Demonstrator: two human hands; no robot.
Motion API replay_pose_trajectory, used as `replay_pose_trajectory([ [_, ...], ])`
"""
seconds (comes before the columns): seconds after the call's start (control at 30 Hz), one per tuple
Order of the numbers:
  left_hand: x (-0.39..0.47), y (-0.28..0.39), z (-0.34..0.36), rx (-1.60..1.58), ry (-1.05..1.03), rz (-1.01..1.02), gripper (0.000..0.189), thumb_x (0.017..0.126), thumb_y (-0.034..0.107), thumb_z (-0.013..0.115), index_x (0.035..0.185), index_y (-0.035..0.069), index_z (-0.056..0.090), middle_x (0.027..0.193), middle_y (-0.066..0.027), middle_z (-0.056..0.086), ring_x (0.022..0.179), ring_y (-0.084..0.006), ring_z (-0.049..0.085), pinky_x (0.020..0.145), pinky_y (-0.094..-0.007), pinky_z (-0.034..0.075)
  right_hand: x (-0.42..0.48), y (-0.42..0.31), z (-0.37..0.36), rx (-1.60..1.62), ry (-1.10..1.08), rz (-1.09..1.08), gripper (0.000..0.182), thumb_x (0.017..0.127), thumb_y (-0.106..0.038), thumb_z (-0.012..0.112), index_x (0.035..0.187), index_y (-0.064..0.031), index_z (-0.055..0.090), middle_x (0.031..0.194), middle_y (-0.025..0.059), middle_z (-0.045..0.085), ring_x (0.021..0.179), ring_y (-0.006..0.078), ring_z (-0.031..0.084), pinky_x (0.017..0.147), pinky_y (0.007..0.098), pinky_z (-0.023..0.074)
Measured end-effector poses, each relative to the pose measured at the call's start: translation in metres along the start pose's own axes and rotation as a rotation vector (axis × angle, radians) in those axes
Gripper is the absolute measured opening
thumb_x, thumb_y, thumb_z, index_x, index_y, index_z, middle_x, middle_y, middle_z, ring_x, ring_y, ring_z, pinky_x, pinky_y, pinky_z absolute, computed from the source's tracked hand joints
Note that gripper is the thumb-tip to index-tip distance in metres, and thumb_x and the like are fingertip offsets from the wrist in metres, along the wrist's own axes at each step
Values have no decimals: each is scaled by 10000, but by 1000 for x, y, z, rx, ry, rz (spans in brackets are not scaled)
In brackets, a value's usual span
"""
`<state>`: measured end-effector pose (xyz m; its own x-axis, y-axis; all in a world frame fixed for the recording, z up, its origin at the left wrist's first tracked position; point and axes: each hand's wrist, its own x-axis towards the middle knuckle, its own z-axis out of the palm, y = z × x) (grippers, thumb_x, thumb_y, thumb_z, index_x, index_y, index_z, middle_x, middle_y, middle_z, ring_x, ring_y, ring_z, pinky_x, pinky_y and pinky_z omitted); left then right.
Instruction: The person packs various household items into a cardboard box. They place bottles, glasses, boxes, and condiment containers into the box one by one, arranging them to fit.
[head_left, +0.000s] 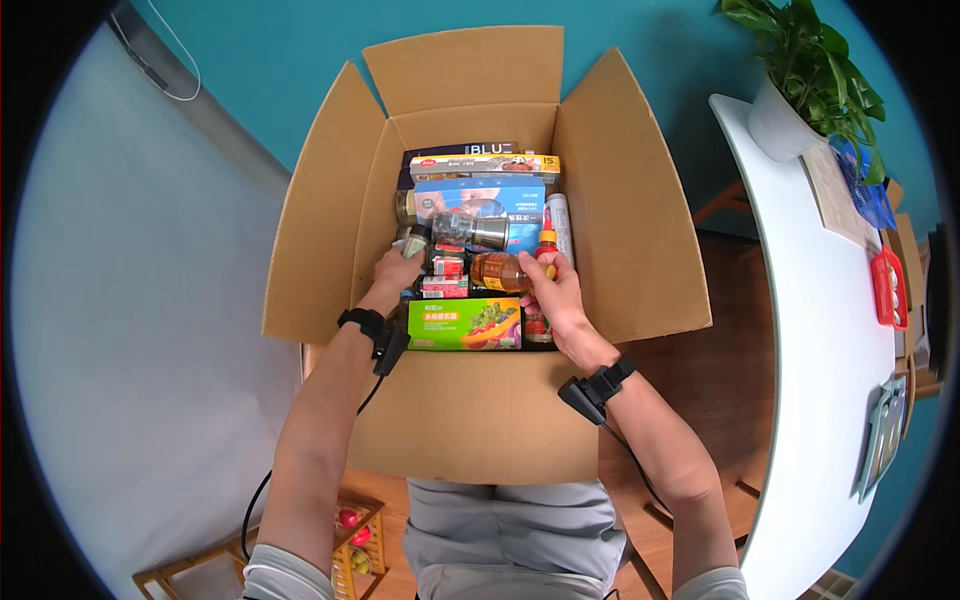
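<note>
Both hands reach into an open cardboard box (480, 420) packed with groceries. My left hand (397, 274) is closed around a small jar with a dark lid (416, 241) at the box's left side. My right hand (553, 289) grips the yellow-capped end of a bottle of amber liquid (496, 271), which lies on its side. Above them a pepper grinder (471, 229) rests on a blue box (480, 196). A green carton (465, 324) stands at the near side. At the right are a red squeeze bottle (547, 241) and a white roll (560, 217).
The box's flaps (637, 195) are spread outward. To the right runs a white table (817, 337) with a potted plant (784, 120), a blue basket (862, 187) and a red tray (890, 289). A wooden rack (360, 547) with fruit stands low at the left.
</note>
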<state>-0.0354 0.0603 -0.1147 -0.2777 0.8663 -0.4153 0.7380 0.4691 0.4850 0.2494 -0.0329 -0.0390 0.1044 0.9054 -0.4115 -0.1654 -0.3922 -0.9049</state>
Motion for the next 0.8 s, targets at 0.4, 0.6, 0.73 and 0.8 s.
replay_pose_trajectory([
  [0.4,-48,-16,-18,-280,-54,152,600,870,279,672,1412,62,529,1310,-215,642,1234,-344,605,1043,-416,454,-13,-11,36,-85,-99,-35,407,919,-414,742,1011,-113,485,725,14,571,492,95,553,453,249,463],
  [0.6,-161,21,-48,0,6,771,709,791,201,792,1408,61,473,1343,-175,588,1259,-364,558,1025,-442,472,-33,-23,67,-248,-139,-79,417,885,-429,745,971,-72,547,748,64,634,515,129,606,474,285,510],
  [0.73,-181,32,-62,344,298,976,671,798,223,784,1370,30,492,1337,-190,581,1197,-398,592,1019,-454,487,-27,-23,68,-245,-253,-82,435,880,-440,743,989,-62,555,784,76,656,540,139,615,494,295,521],
  [0.8,-183,31,-66,192,99,922,689,779,259,796,1352,21,495,1295,-187,616,1168,-409,609,995,-471,501,-30,-24,70,-232,-320,-52,472,878,-458,745,1050,-60,560,864,99,682,620,149,650,538,298,544],
])
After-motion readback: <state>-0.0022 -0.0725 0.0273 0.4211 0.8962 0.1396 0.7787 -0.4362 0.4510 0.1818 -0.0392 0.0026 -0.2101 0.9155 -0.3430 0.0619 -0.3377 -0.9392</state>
